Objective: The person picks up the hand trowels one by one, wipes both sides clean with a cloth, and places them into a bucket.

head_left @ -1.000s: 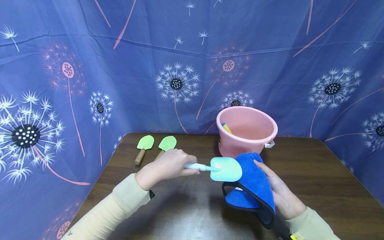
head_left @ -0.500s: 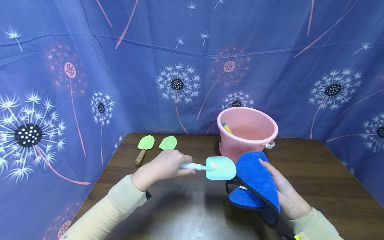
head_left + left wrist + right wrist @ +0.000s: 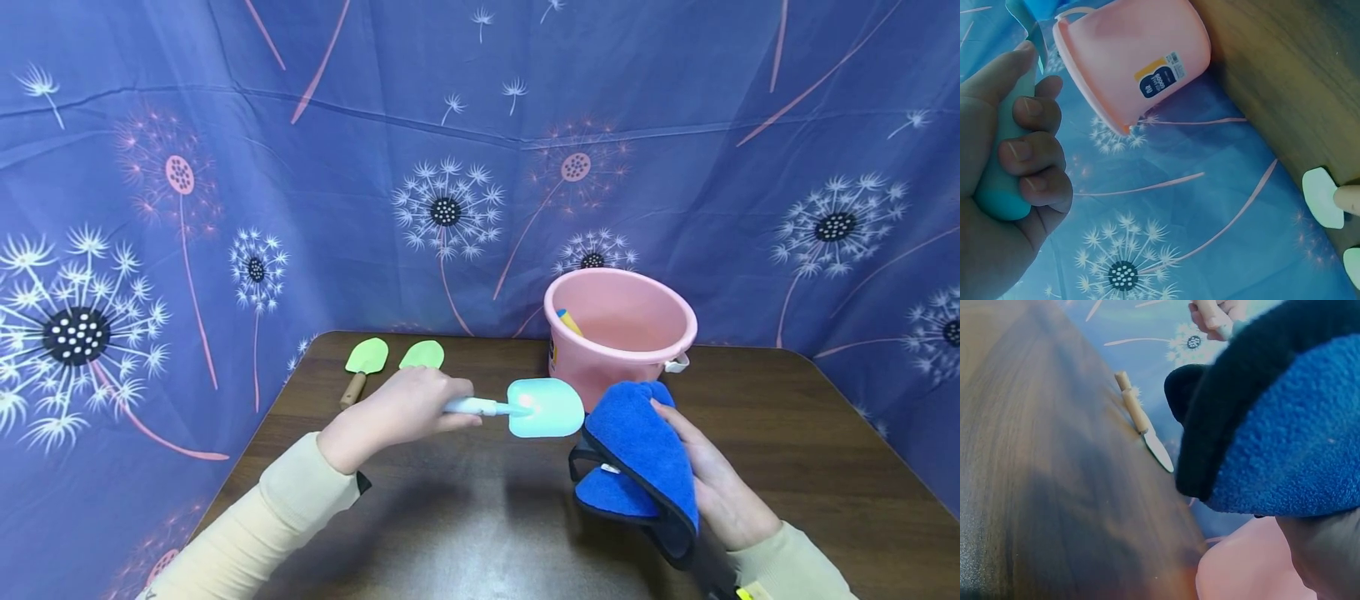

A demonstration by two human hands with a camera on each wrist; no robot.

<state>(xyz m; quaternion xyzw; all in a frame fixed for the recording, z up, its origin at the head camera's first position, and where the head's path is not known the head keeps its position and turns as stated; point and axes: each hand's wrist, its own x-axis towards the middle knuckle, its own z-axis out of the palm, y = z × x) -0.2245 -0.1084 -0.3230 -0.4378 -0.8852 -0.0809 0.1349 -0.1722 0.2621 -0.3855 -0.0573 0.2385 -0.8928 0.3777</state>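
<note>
My left hand (image 3: 405,412) grips the pale handle of a turquoise hand shovel (image 3: 545,408), fingers curled round it, as the left wrist view also shows along the handle (image 3: 1007,165). The blade points right above the table, near the bucket's front. Just right of the blade is a blue fleece mitt-like cloth (image 3: 641,437) with black edging and a strap, its mouth hanging partly open. My right hand (image 3: 723,492) holds this cloth from its right side, thumb side at the top; some of the fingers are hidden behind it. In the right wrist view the blue cloth (image 3: 1297,437) covers most of that hand.
A pink bucket (image 3: 581,367) stands at the back of the dark wooden table (image 3: 480,533), with a yellow and blue object (image 3: 567,322) inside. Two green trowels lie back left: one (image 3: 367,357) in full view, the other (image 3: 422,354) partly behind my left hand. A patterned blue curtain (image 3: 337,208) hangs behind.
My left hand has moved left with the shovel, so the blade that overlapped the blue cloth now stands apart from it and slightly higher. The cloth and right hand have shifted slightly right.
</note>
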